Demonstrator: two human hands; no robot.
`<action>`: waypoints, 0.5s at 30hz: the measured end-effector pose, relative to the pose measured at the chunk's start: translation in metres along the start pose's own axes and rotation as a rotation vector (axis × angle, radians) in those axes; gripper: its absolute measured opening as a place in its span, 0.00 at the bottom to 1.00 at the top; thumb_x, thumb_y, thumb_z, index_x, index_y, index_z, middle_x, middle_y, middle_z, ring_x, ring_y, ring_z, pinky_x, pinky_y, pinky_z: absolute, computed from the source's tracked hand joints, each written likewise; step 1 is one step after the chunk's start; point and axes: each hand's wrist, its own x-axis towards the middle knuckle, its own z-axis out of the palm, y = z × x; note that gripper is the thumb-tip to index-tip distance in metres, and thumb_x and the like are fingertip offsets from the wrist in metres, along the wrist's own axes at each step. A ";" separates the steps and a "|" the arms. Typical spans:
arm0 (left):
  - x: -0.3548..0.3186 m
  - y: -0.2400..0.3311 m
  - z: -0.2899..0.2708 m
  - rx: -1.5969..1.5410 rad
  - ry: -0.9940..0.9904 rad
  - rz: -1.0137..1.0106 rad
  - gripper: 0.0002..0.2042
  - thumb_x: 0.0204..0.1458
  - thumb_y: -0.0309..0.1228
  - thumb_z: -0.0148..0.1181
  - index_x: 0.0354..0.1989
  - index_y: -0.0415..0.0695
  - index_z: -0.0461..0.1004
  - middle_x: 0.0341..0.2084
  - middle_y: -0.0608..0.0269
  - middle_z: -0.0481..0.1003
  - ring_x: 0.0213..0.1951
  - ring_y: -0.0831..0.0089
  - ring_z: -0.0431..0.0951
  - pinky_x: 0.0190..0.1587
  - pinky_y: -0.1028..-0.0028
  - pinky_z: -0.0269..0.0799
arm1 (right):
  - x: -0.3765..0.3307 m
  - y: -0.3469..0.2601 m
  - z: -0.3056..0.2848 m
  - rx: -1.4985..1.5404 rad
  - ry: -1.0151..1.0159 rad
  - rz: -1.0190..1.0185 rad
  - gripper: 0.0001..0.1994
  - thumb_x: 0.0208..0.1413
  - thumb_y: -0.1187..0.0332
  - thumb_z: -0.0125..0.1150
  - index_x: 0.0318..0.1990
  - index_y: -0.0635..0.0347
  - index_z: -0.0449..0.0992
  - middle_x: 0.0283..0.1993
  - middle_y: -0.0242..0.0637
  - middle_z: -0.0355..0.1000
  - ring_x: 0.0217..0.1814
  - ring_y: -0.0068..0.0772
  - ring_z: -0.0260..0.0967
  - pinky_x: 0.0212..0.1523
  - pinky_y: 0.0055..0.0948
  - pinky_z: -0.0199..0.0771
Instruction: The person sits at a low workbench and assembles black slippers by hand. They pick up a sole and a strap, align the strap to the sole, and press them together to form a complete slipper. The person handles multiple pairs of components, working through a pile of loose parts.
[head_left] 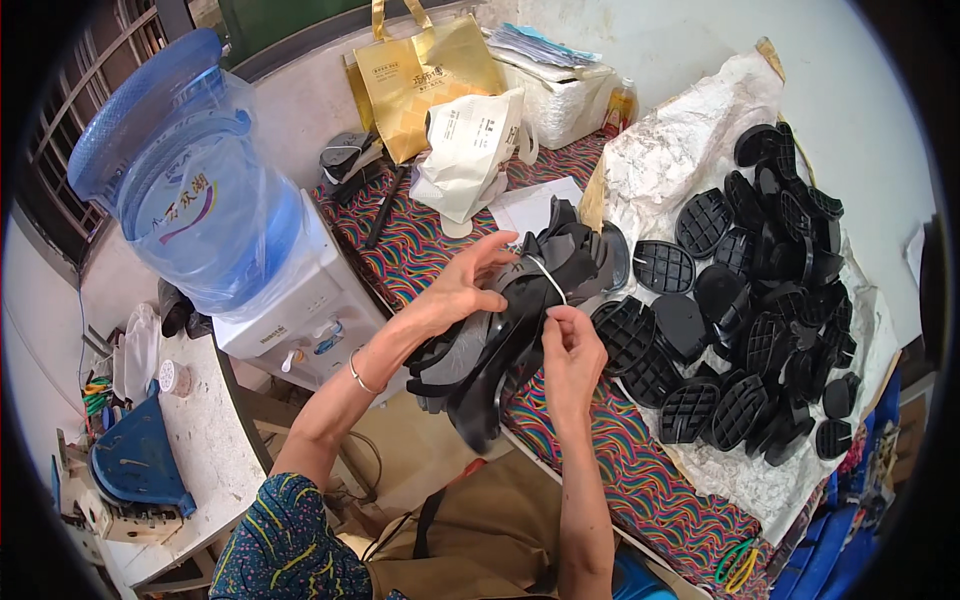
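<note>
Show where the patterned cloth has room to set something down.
Free: patterned cloth between right forearm and white sheet; a smaller patch between left hand and white bag. Crowded: the sheet, heaped with black pieces; around the gold bag.

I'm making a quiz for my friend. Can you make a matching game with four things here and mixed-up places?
Things:
1. Jug
2. Bracelet
3. Bundle
4. Crumpled sheet

Places:
A. Between the left hand and right hand
B. Under many black pieces
C. On the white dispenser
D. Around the left arm

Right pairs: 1-C, 2-D, 3-A, 4-B.
</note>
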 end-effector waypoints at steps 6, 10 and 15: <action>-0.003 0.005 0.019 0.536 0.176 0.120 0.40 0.40 0.25 0.67 0.66 0.37 0.57 0.55 0.41 0.71 0.55 0.57 0.74 0.57 0.66 0.67 | -0.003 0.009 0.005 0.067 0.021 0.052 0.12 0.55 0.71 0.62 0.46 0.66 0.75 0.35 0.42 0.73 0.34 0.33 0.71 0.39 0.34 0.71; 0.007 0.002 0.022 0.710 0.198 0.198 0.41 0.39 0.29 0.70 0.66 0.37 0.59 0.51 0.40 0.73 0.52 0.57 0.75 0.56 0.65 0.68 | -0.010 0.008 0.008 -0.180 0.093 -0.048 0.23 0.52 0.66 0.67 0.53 0.66 0.69 0.41 0.45 0.69 0.43 0.40 0.68 0.45 0.38 0.70; 0.012 0.003 0.009 0.576 0.126 0.070 0.41 0.39 0.26 0.70 0.66 0.41 0.61 0.49 0.47 0.73 0.51 0.62 0.73 0.56 0.67 0.67 | -0.018 -0.006 0.016 -0.337 0.084 -0.036 0.34 0.49 0.64 0.71 0.60 0.69 0.60 0.46 0.47 0.67 0.50 0.45 0.66 0.50 0.42 0.69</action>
